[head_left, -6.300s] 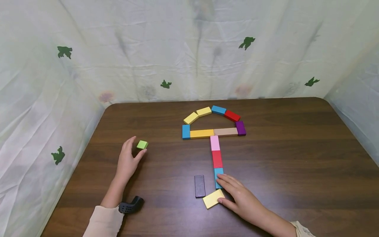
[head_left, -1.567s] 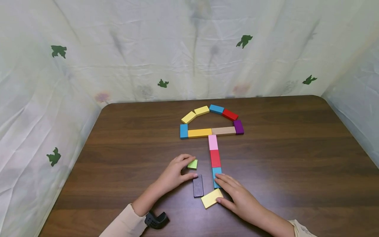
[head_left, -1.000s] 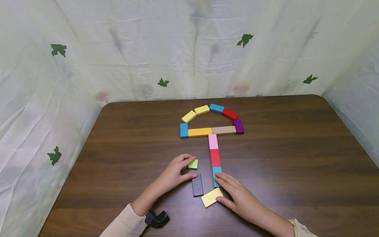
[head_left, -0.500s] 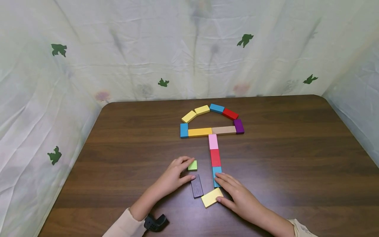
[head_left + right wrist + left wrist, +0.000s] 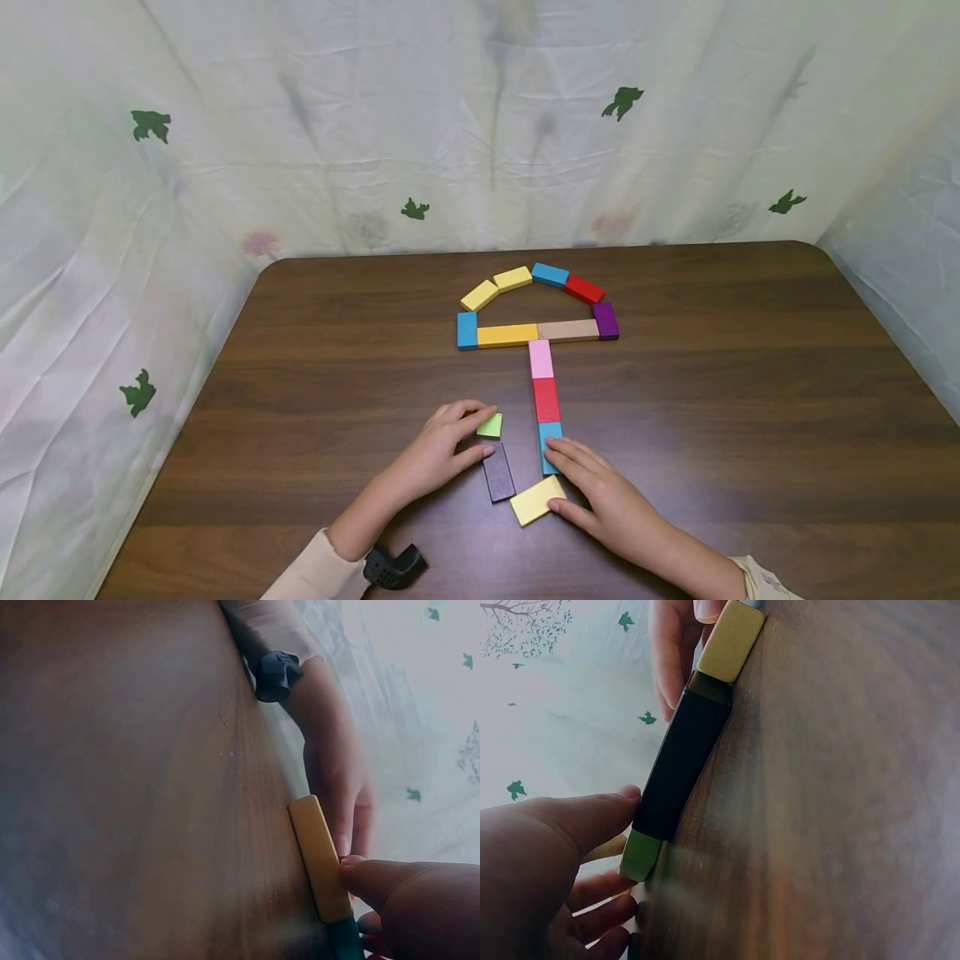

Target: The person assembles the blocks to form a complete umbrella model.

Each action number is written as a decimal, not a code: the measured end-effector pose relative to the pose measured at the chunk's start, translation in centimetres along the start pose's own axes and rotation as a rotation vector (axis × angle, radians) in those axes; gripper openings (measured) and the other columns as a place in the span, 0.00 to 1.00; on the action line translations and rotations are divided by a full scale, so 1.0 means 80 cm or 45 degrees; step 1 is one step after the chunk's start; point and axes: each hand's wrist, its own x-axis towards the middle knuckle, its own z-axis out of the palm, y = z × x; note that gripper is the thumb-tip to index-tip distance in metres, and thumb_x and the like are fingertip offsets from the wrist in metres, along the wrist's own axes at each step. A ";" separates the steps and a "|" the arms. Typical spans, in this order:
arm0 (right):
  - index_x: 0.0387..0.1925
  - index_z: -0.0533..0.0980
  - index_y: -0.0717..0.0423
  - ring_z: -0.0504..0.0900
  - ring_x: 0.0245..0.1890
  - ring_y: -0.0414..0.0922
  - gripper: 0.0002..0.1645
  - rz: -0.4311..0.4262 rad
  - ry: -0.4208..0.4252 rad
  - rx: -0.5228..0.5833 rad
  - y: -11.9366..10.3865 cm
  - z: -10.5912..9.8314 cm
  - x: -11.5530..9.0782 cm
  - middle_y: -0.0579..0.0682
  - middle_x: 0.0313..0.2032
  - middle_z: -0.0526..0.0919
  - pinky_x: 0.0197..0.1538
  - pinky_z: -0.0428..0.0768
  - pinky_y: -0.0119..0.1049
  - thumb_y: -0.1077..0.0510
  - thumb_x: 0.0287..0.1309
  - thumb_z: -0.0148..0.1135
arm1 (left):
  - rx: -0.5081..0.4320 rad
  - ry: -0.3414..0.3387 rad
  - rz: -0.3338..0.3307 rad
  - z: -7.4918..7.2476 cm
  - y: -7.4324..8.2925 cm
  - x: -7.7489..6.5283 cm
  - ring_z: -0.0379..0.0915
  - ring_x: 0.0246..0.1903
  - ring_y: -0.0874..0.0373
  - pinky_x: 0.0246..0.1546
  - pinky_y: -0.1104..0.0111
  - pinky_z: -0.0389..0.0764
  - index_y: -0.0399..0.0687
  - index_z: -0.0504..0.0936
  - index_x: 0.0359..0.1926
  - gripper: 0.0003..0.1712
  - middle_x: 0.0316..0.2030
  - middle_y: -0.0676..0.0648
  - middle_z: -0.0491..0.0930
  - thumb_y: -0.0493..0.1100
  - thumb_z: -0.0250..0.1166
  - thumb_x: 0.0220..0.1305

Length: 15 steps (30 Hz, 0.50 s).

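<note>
My left hand (image 5: pixel 438 450) touches a small green block (image 5: pixel 491 427) with its forefinger, while the thumb rests at the far end of a dark purple block (image 5: pixel 498 473). In the left wrist view the green block (image 5: pixel 640 856) lies close against the end of the dark block (image 5: pixel 681 761). With the thumb, my right hand (image 5: pixel 611 496) touches a pale yellow block (image 5: pixel 534 502) lying at a slant. Its fingertips rest on a blue block (image 5: pixel 548 432), partly hidden under them. The blue block ends a straight row with a red block (image 5: pixel 546 400) and a pink block (image 5: pixel 540 359).
Beyond the pink block, an orange-yellow block (image 5: pixel 507 336) and a tan block (image 5: pixel 567 331) form a bar. Several colored blocks arch above it, among them a purple block (image 5: pixel 605 321). All lie on a brown wooden table (image 5: pixel 735 375); patterned cloth (image 5: pixel 337 150) hangs around it.
From the left side, my left hand has brought the green block rightward to the dark block. The dark block's far end has turned slightly left. The right hand stays in place.
</note>
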 end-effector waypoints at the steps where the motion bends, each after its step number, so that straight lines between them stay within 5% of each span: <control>1: 0.58 0.68 0.56 0.60 0.61 0.46 0.32 0.001 -0.002 0.004 0.000 0.000 0.000 0.47 0.61 0.64 0.55 0.66 0.46 0.47 0.55 0.60 | 0.006 -0.006 0.000 0.000 0.000 0.000 0.61 0.52 0.52 0.51 0.57 0.64 0.49 0.70 0.60 0.28 0.52 0.49 0.69 0.52 0.59 0.60; 15: 0.60 0.66 0.53 0.57 0.63 0.49 0.33 0.089 -0.005 0.152 -0.002 -0.006 0.000 0.45 0.63 0.61 0.56 0.64 0.50 0.47 0.54 0.60 | -0.030 0.019 0.001 -0.004 -0.002 0.001 0.60 0.53 0.53 0.52 0.57 0.64 0.49 0.67 0.62 0.29 0.53 0.49 0.68 0.51 0.59 0.60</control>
